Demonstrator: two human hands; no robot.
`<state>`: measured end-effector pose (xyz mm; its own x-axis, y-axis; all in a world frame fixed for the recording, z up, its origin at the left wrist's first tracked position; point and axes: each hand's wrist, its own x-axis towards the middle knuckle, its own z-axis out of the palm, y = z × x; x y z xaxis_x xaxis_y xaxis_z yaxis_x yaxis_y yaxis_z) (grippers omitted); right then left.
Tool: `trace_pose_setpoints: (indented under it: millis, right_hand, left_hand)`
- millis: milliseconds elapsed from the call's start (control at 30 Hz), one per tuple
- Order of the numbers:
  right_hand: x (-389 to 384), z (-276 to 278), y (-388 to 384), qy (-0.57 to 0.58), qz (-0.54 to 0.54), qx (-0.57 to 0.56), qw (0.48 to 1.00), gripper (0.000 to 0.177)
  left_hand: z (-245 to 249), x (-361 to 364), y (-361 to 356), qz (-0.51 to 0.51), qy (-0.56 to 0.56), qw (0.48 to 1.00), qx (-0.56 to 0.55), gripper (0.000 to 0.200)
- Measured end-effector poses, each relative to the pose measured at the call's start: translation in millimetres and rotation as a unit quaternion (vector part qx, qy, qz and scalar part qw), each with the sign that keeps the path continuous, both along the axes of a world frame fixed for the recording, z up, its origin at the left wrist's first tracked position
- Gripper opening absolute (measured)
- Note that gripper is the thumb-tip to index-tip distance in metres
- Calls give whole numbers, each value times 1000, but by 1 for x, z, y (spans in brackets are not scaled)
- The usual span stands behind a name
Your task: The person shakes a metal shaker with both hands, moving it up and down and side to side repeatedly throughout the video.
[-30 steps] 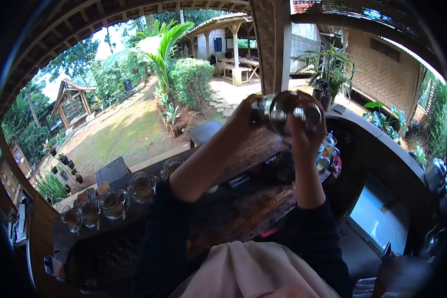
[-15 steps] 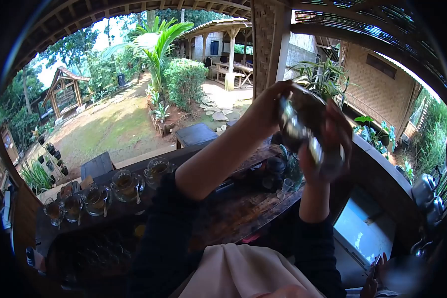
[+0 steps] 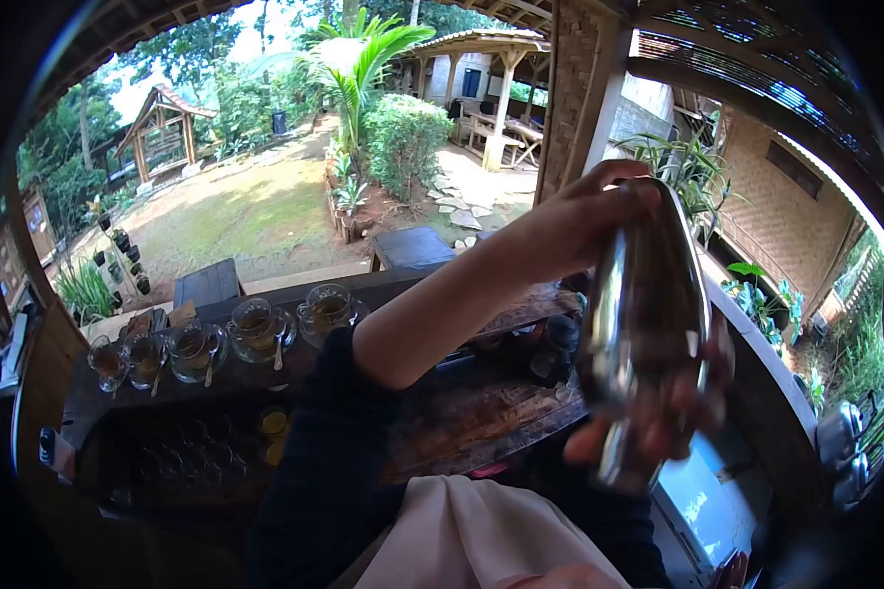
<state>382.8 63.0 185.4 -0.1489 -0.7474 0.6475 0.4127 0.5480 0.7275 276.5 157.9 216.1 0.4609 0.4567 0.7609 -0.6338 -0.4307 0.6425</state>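
Observation:
Both my hands hold a shiny metal cocktail shaker (image 3: 646, 314), nearly upright and motion-blurred, above the right side of a dark wooden counter (image 3: 462, 412). My left hand (image 3: 575, 221) clasps its upper end, arm stretched across from the left. My right hand (image 3: 673, 417) grips its lower part, fingers wrapped around the front. Both arms wear dark sleeves.
Several glass cups with tea on saucers (image 3: 255, 329) line the counter's far left edge. Small dark bottles (image 3: 557, 344) stand behind the shaker. A wooden post (image 3: 584, 93) rises beyond. A cream cloth (image 3: 481, 535) lies at my chest. Garden, benches and huts lie outside.
The shaker went from lying sideways high up to nearly upright, moving down and toward me on the right. Both hands stayed closed on it.

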Motion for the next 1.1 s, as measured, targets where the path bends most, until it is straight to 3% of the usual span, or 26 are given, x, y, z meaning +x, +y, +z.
trace_pose_setpoints:
  millis: [67, 100, 133, 167, 200, 233, 267, 333, 367, 400, 467, 533, 567, 600, 633, 667, 700, 733, 800, 867, 933, 967, 1000, 1033, 1067, 1100]
  right_hand:
    - [0, -10, 11, 19, 18, 22, 999, 55]
    - [0, -20, 15, 41, 28, 47, 998, 56]
    - [-2, -34, 21, 103, 7, -113, 988, 58]
    - [4, -20, 47, 98, -40, -146, 984, 63]
    - [5, -13, 77, 93, -3, -216, 972, 61]
    - [-4, -10, 84, 100, 138, -409, 896, 55]
    - [-11, -6, 79, 148, 219, -492, 830, 51]
    - [-12, -7, 48, 83, 119, -409, 901, 56]
    - [-17, -3, 19, 19, 94, -329, 939, 57]
    - [-24, -4, -5, -44, 69, -250, 965, 58]
    - [-40, -31, -4, -58, 62, 15, 996, 53]
    - [-50, -73, 23, -59, 115, 16, 991, 52]
    - [-57, -85, 28, -62, 153, 23, 986, 52]
    - [-61, -61, 6, -88, 172, -170, 966, 49]
    - [-69, -72, 46, -62, 141, -200, 968, 50]
    - [-94, -60, 46, -19, 193, -318, 928, 46]
    - [-100, -56, 42, 8, 150, -456, 877, 47]
    - [-105, -58, 43, 54, 216, -512, 829, 48]
    - [-108, -55, 14, 2, 331, -401, 854, 41]
    - [-85, -56, -40, -152, 255, -359, 885, 33]
    - [-99, -58, -38, -221, 292, -309, 878, 28]
    - [-109, -61, -35, -270, 315, -254, 874, 24]
    - [-120, -65, -34, -312, 336, -200, 866, 20]
    - [-131, -72, -34, -350, 357, -148, 853, 16]
    - [-153, -75, -18, -371, 362, -230, 824, 19]
    - [-182, -86, -1, -327, 377, -293, 815, 31]
  left_hand:
    - [5, -14, -31, -35, -9, 995, 98, 56]
    - [4, -14, -22, -19, -7, 1000, 9, 59]
    - [6, -10, -4, -2, -6, 997, -79, 62]
    - [5, -6, 17, 43, -44, 979, -195, 55]
    - [-10, -4, 79, -189, -46, 939, -284, 43]
    - [-17, -12, 70, -185, -52, 929, -315, 39]
    - [-25, -18, 54, -180, -58, 920, -343, 37]
    - [-35, -16, 18, -9, -64, 974, -216, 39]
    - [-37, -24, 7, -211, -101, 909, -346, 41]
    - [-43, -37, -12, -248, -68, 906, -337, 48]
    - [-56, -40, -56, -94, -140, 980, -105, 56]
    - [-73, -49, -64, -89, -197, 975, 46, 63]
    - [-80, -64, -47, -48, -178, 983, 15, 65]
    - [-82, -77, -37, -17, -177, 977, -121, 55]
    - [-90, -93, -21, -190, -176, 942, -212, 47]
    - [-103, -104, -8, -358, -174, 870, -292, 41]
    - [-103, -104, -13, -101, -258, 906, -320, 40]
    - [-101, -107, -19, -32, -243, 909, -338, 44]
    - [-103, -118, -54, -226, -231, 891, -320, 44]
    - [-102, -126, -101, -119, -230, 898, -357, 57]
    - [-128, -135, -127, -46, -227, 968, -100, 73]
    - [-127, -150, -114, -145, -246, 958, -28, 81]
    - [-144, -172, -110, -131, -242, 961, -23, 69]
    - [-151, -188, -119, -76, -294, 932, -197, 61]
    - [-158, -203, -128, -21, -341, 868, -361, 56]
    - [-173, -219, -124, -76, -350, 862, -359, 49]
